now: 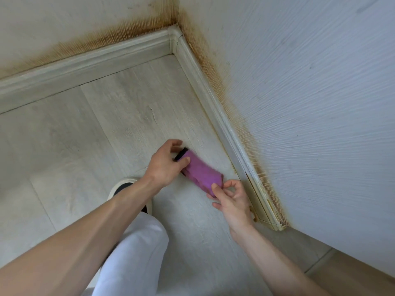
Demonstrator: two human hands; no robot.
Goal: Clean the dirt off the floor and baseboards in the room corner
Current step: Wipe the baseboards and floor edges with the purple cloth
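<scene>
We hold the purple cloth just above the floor near the right baseboard, our left hand gripping its dark-edged end, our right hand pinching the other. Wiping seems not yet begun; next we likely press it down along the grimy corner

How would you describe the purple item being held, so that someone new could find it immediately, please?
Start at the stained room corner and follow the right baseboard toward the camera. Just above the floor, the left hand and right hand hold a folded cloth: the only purple thing here.
</scene>
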